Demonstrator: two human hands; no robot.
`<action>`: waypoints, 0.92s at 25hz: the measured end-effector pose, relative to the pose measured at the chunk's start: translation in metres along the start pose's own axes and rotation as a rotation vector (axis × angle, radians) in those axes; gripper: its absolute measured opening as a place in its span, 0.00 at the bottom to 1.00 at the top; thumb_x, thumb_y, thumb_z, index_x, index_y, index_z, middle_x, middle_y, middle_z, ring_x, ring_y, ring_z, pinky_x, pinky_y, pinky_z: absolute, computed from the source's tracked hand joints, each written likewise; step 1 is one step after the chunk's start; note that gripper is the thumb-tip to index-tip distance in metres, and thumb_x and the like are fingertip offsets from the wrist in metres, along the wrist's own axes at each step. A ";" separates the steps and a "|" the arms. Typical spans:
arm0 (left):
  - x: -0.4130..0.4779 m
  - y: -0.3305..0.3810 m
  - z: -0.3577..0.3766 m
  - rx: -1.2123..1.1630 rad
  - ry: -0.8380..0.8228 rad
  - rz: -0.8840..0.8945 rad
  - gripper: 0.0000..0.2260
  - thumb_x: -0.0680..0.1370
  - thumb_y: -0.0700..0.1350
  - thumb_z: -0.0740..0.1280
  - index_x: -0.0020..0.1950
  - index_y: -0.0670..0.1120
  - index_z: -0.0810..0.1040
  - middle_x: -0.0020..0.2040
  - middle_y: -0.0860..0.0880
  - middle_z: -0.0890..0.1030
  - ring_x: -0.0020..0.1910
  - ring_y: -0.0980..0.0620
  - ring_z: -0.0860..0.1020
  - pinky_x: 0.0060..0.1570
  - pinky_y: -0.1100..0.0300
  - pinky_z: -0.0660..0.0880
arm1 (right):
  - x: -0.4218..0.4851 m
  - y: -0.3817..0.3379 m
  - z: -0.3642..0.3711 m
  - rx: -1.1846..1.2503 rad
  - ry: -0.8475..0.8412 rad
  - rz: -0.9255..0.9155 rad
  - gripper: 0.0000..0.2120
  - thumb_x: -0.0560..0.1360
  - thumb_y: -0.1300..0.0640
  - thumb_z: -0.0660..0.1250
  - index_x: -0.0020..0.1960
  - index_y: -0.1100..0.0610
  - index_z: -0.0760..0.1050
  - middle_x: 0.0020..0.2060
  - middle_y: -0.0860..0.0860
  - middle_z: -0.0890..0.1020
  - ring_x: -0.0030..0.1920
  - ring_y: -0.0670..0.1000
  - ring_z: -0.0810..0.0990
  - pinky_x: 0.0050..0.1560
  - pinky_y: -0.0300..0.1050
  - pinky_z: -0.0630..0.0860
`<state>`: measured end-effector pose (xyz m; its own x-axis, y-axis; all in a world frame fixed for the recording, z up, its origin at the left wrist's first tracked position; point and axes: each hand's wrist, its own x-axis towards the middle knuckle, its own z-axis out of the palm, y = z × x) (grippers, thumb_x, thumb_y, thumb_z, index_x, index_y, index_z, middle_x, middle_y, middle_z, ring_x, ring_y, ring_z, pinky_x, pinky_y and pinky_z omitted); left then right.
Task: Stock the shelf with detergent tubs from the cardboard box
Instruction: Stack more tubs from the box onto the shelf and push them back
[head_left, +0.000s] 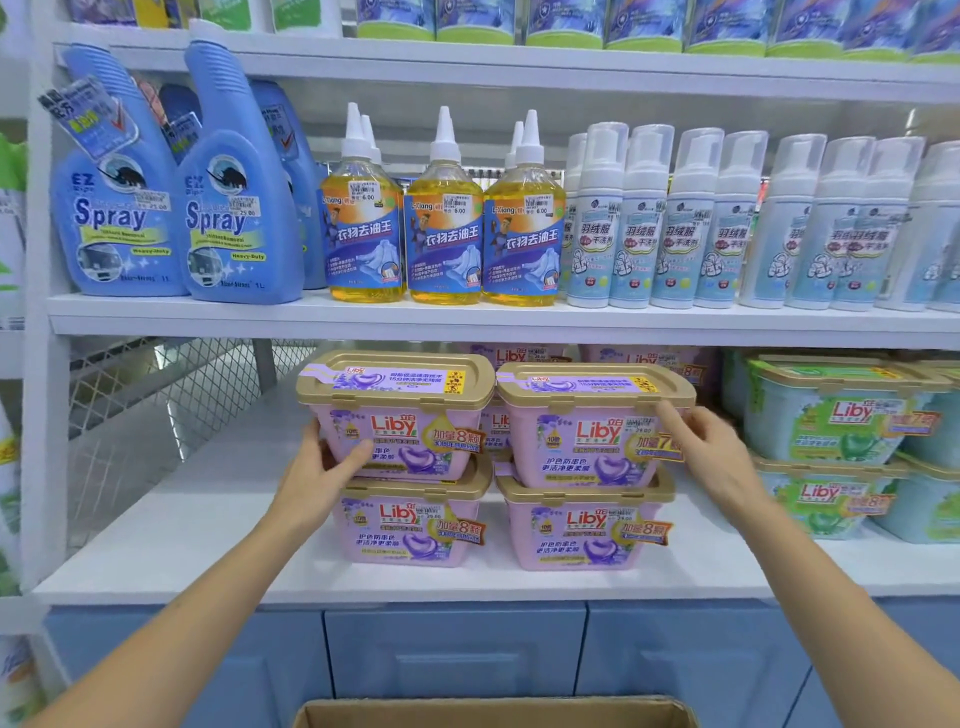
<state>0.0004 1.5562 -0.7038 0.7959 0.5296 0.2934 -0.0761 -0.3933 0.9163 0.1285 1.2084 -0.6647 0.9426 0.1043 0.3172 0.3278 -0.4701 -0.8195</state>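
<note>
Two stacks of pink Liby detergent tubs with gold lids stand on the white shelf (171, 551). My left hand (324, 467) grips the left side of the upper left tub (400, 415), thumb on its front. My right hand (711, 447) rests against the right side of the upper right tub (592, 426), fingers spread, index finger on its front corner. Under them sit the lower left tub (410, 525) and lower right tub (582, 530). More pink tubs show behind. The cardboard box (493, 713) shows only its top edge at the bottom of the view.
Green Liby tubs (836, 421) are stacked right of the pink ones. The shelf above holds blue spray bottles (228, 208), yellow bottles (444, 228) and white foam bottles (639, 223). Wire mesh (156, 395) backs the shelf at left. Blue cabinet doors (452, 649) sit below.
</note>
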 end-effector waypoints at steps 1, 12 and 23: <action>0.001 -0.005 0.000 0.024 -0.033 -0.012 0.24 0.71 0.54 0.69 0.63 0.54 0.63 0.53 0.53 0.78 0.53 0.50 0.77 0.56 0.50 0.74 | -0.004 0.008 0.003 0.133 -0.066 0.016 0.49 0.49 0.18 0.58 0.54 0.56 0.73 0.46 0.51 0.81 0.46 0.50 0.79 0.44 0.45 0.72; 0.003 -0.014 0.001 0.063 -0.013 0.096 0.09 0.75 0.46 0.66 0.51 0.58 0.71 0.48 0.62 0.79 0.45 0.63 0.79 0.46 0.59 0.75 | -0.007 0.037 0.031 0.294 -0.026 0.004 0.16 0.71 0.58 0.70 0.56 0.56 0.72 0.52 0.52 0.80 0.57 0.51 0.76 0.61 0.50 0.71; -0.019 -0.062 0.021 -0.118 0.059 -0.104 0.34 0.69 0.38 0.73 0.71 0.47 0.61 0.61 0.49 0.74 0.60 0.51 0.73 0.62 0.51 0.70 | -0.026 0.078 0.041 0.390 -0.074 0.070 0.47 0.61 0.49 0.78 0.72 0.52 0.56 0.61 0.49 0.73 0.58 0.45 0.75 0.58 0.44 0.70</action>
<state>0.0023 1.5548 -0.7719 0.7669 0.6074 0.2071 -0.0675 -0.2446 0.9673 0.1322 1.2051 -0.7571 0.9608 0.1539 0.2308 0.2490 -0.1118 -0.9620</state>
